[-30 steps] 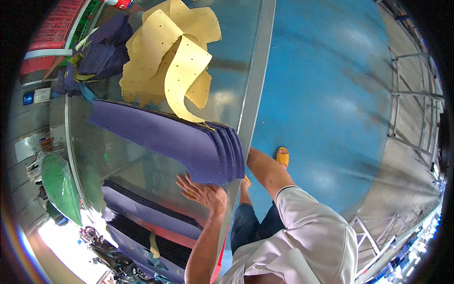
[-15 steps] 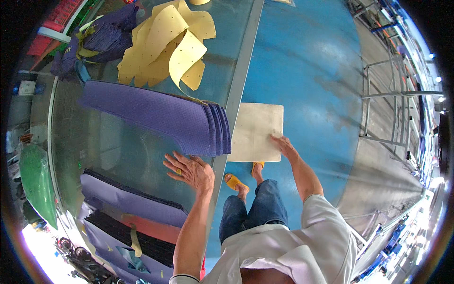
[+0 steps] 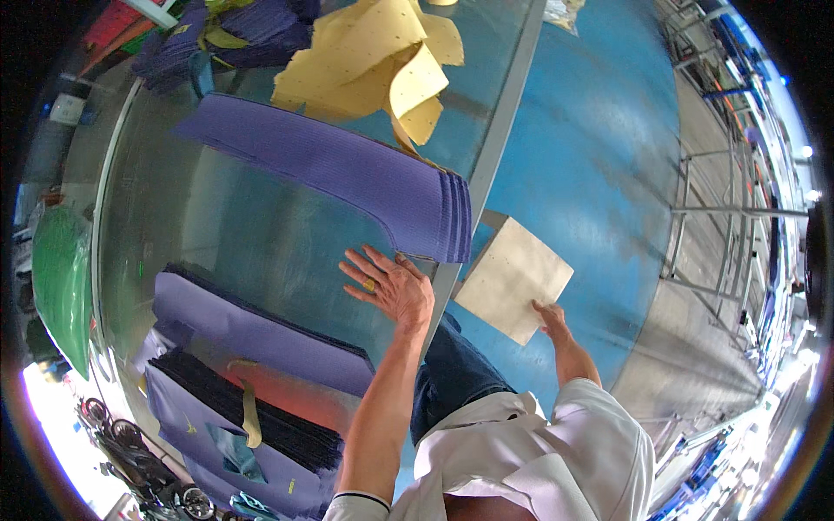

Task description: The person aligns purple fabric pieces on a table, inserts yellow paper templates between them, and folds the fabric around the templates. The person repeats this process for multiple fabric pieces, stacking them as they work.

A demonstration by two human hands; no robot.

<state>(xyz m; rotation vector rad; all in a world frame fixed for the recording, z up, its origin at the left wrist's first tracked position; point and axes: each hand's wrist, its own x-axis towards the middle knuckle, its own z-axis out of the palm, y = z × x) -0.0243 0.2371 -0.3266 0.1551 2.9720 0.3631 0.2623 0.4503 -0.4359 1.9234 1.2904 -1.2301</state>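
Note:
My left hand (image 3: 395,286), with a ring on one finger, lies spread on the glassy table (image 3: 287,217). Its fingertips are beside the near edge of a stack of long, curved purple fabric pieces (image 3: 347,169), whose ends reach the table's edge. Off the table to the right, my right hand (image 3: 551,318) has hold of the near right edge of a square beige board-like piece (image 3: 517,278). The board sits at an angle over the blue floor; its underside is hidden.
Crumpled yellow perforated sheets (image 3: 365,65) and a dark purple bundle (image 3: 234,43) lie at the table's far end. Nearer are more stacked purple pieces (image 3: 269,326) and black layers (image 3: 243,399). A metal rail (image 3: 504,113) edges the table. Metal frames (image 3: 721,208) stand at right.
The beige board has turned from square-on to angled, moving with my right hand. My body has turned and the view has shifted. My left hand stays spread beside the purple stack.

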